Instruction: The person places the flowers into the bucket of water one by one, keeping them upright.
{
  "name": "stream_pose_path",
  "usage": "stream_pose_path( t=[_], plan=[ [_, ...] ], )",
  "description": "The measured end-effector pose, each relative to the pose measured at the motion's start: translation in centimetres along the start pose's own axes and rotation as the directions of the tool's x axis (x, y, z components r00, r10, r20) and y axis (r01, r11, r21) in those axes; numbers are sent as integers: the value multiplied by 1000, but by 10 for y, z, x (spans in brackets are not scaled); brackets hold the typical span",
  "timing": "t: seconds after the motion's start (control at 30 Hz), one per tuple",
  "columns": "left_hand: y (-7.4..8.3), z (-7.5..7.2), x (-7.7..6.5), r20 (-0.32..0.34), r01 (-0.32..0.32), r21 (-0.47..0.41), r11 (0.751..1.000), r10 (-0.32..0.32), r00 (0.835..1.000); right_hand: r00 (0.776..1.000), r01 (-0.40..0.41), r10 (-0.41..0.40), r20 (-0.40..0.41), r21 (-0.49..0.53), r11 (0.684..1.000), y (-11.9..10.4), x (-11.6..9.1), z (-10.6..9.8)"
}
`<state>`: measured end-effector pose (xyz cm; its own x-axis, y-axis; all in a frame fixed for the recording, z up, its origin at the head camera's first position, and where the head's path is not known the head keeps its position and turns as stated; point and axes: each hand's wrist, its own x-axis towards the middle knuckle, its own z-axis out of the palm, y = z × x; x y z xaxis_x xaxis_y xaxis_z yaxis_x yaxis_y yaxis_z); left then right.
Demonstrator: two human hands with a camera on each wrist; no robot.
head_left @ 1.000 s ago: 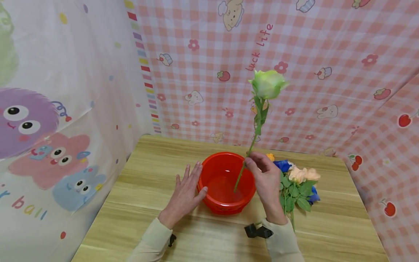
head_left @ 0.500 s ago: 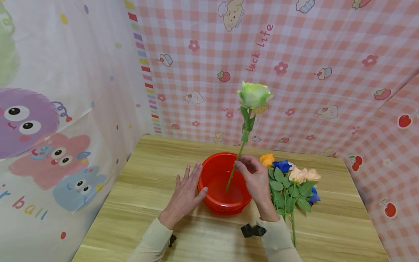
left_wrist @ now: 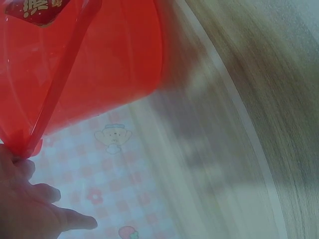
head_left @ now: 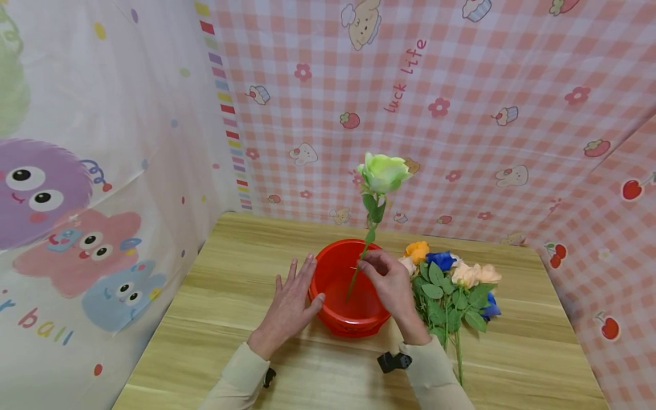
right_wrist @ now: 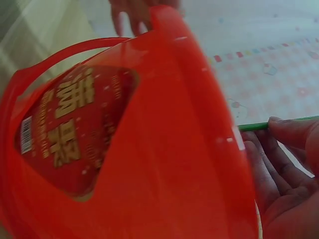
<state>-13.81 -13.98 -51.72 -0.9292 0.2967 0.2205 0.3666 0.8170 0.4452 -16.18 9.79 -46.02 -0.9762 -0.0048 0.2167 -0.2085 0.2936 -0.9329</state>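
Note:
A pale green rose (head_left: 384,172) stands nearly upright over a red plastic bucket (head_left: 351,328), its stem's lower end inside. My right hand (head_left: 392,287) pinches that stem between thumb and fingers, above the bucket's right side. In the right wrist view, the green stem (right_wrist: 255,127) crosses beside the bucket wall under my thumb. With fingers spread and mostly straight, my left hand (head_left: 288,304) rests against the bucket's left rim. The left wrist view has its fingers at the lower left, by the bucket (left_wrist: 114,55) and its handle.
Right of the bucket lies a pile of flowers on the wooden table (head_left: 220,273): an orange rose (head_left: 417,251), blue roses (head_left: 442,260), peach roses (head_left: 475,274) and green leaves (head_left: 437,289). A checked cloth (head_left: 307,125) hangs behind the table.
My right hand has moved left and slightly nearer, carrying the rose lower and further over the bucket. More of the flower pile shows now. The left hand has kept its place.

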Motion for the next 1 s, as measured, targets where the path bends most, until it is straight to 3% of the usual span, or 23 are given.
stream_pose_path(
  t=[0.3, 0.6, 0.8, 1.0],
  plan=[
    [0, 0, 0, 1, -4, -4, 1000, 4, 1000, 997, 32, -23, 78, -117, 993, 4, 3, 4],
    [0, -2, 1, 3, 2, -1, 1000, -2, 1000, 983, 93, -48, 178, -254, 963, 7, 13, 3],
    [1, -2, 0, 12, 10, -12, 1000, -10, 1000, 972, 113, -50, 230, -270, 956, 7, 19, 6],
    [0, -1, 0, 8, 8, -17, 1000, -8, 1000, 960, 79, -6, 281, -249, 965, 7, 25, 8]
  ],
)
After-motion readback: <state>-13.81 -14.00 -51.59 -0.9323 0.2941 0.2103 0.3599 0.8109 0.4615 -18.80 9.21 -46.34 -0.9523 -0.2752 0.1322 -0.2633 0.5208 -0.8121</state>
